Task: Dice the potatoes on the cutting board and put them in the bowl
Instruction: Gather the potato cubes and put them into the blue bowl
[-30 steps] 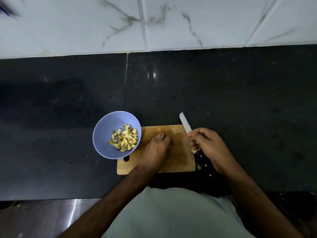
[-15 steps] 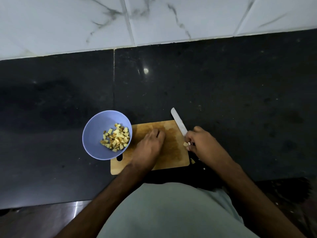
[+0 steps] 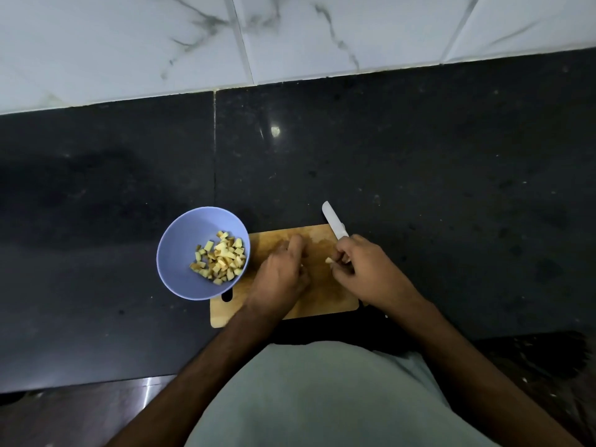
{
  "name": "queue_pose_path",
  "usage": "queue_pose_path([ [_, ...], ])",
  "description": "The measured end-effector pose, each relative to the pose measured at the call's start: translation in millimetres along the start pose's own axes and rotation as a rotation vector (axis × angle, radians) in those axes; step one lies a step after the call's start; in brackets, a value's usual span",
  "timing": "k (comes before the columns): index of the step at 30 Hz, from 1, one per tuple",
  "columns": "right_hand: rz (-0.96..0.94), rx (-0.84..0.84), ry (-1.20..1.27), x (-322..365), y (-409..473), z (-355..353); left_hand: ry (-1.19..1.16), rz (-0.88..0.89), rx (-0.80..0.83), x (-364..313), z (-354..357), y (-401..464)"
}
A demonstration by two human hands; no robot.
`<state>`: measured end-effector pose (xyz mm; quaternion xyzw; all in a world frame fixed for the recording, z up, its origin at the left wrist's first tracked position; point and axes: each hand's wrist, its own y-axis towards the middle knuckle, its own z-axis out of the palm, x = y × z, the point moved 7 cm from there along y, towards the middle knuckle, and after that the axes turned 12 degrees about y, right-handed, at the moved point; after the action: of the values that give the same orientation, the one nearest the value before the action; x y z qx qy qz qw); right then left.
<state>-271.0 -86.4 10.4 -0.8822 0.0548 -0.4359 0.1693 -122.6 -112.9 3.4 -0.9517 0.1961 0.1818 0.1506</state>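
Note:
A lilac bowl (image 3: 180,253) holds several pale diced potato pieces (image 3: 222,258) and overlaps the left end of the wooden cutting board (image 3: 325,298). My left hand (image 3: 280,275) lies palm down on the middle of the board with its fingers curled together, hiding whatever is beneath. My right hand (image 3: 364,272) is over the board's right edge, with its fingertips pinched on a small potato piece (image 3: 329,260). The knife's white blade (image 3: 334,222) pokes out beyond my right hand at the board's far right corner. Its handle is hidden under that hand.
Board and bowl sit near the front edge of a black stone counter (image 3: 419,162). A white marble-tiled wall (image 3: 290,37) rises behind it. My light shirt (image 3: 322,395) fills the bottom of the view.
My right hand has lifted a small potato piece from beside the knife and moved left over the board's edge. My left hand stays on the board.

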Motion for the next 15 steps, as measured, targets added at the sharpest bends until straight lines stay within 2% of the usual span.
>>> queue_pose_path([
  [2,0.067,-0.019,0.166,0.5,1.6,3.7,-0.174,-0.083,0.0,9.3,1.5,-5.3],
  [4,0.245,-0.026,0.58,-1.7,2.6,12.8,-0.447,-0.209,0.0,21.8,6.8,-11.7],
  [6,0.381,0.008,1.061,1.2,1.5,24.0,-0.808,-0.327,0.04,25.9,13.3,-18.4],
  [8,0.351,0.075,1.325,7.9,-0.7,25.6,-1.25,-0.426,0.102,21.1,19.2,-23.2],
  [10,0.273,0.143,1.398,11.5,-2.2,23.3,-1.536,-0.54,0.185,16.8,23.5,-26.9],
  [12,0.24,0.139,1.416,9.3,-2.4,21.9,-1.653,-0.598,0.275,11.9,28.1,-29.7],
  [15,0.295,-0.028,1.311,-0.2,-3.2,15.4,-1.707,-0.584,0.393,1.8,35.0,-30.9],
])
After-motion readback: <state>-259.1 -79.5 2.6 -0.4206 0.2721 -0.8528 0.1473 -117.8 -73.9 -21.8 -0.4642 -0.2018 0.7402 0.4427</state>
